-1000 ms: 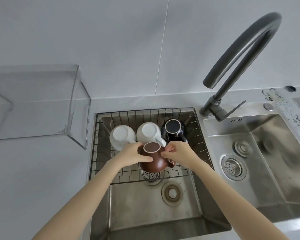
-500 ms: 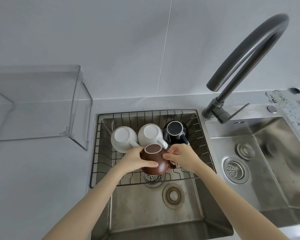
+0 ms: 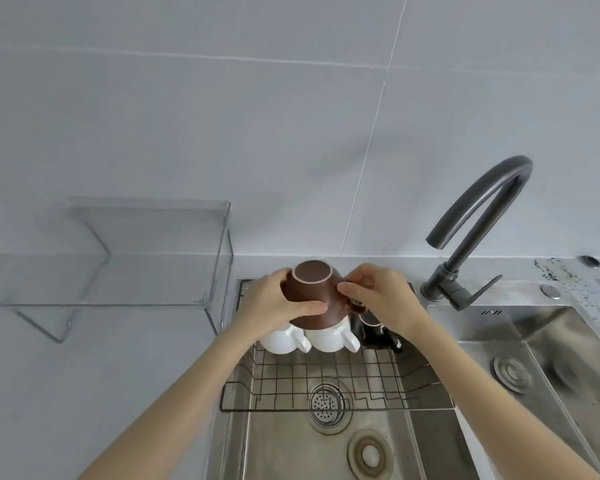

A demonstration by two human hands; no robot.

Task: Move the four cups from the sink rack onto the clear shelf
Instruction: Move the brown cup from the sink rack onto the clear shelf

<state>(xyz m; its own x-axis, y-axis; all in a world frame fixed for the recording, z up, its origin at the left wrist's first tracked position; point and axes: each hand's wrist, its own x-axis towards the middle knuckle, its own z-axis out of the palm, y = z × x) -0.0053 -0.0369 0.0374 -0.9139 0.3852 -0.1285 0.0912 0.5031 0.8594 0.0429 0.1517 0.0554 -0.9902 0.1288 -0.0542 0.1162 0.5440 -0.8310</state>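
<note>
Steel sink (image 3: 278,448) lies nearest me, with the wire rack (image 3: 329,379) across it holding two white cups (image 3: 305,337) and a black cup (image 3: 374,332) along its back. Above them I hold the brown cup (image 3: 312,296) upside down: my left hand (image 3: 274,303) clamped round its side, my right hand (image 3: 381,299) pinching its handle. Beyond, to the left, the clear shelf (image 3: 125,271) stands on the counter.

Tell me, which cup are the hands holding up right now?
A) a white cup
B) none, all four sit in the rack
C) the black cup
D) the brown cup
D: the left hand and right hand hold the brown cup bottom-up above the sink rack, while the two white cups and the black cup sit behind and below it.
</note>
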